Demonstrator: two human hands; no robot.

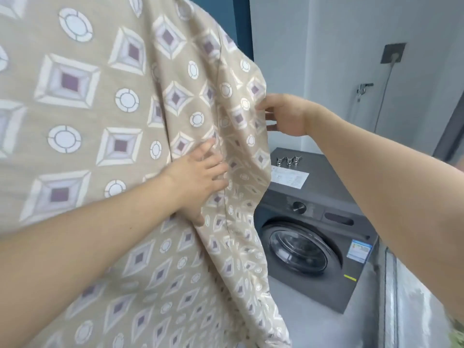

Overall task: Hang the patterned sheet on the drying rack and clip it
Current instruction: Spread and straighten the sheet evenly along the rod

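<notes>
Pinching the soft beige diamond-patterned sheet (pixel 120 121) edge, right hand (pixel 283 116) grip closed; left hand (pixel 198 177) flat, open.

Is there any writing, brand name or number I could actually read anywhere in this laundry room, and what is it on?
No text is legible.
White sheet on top of the washing machine: print too small to read.
Blue label on its front: blurred.
Yellow tag lower down: unreadable.
Control panel: no marks discernible.
</notes>
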